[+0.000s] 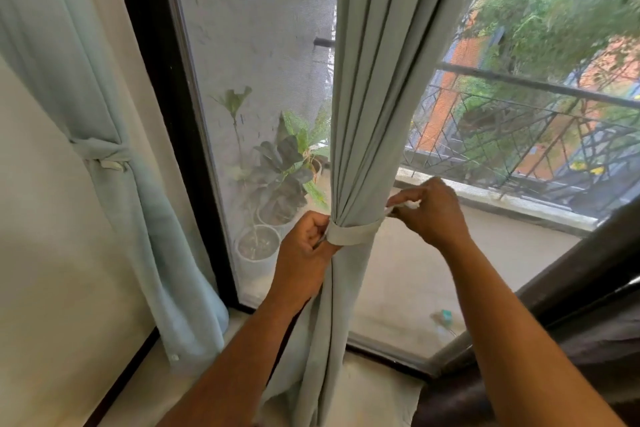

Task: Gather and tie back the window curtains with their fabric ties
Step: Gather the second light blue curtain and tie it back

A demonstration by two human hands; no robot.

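Pale-green curtain (367, 114) hangs mid-window, bunched into tight pleats by a tie (353, 235) looped round its waist, presumably so the ends can be pulled taut and knotted. Left hand (308, 239) is curled, pinching the tie's left end against the folds; right hand (433, 210) pinches the other end, drawn out to the right of the bunch. Second curtain (104, 114) at far left already sits tied, with both forearms reaching up from below.

Two bare forearms, entering from six and four o'clock, sleeveless as far as visible. No rings, watch or bracelet on left hand (304, 243) or right hand (433, 215). Short nails, where visible. Wrists uncovered, nothing worn anywhere in view.
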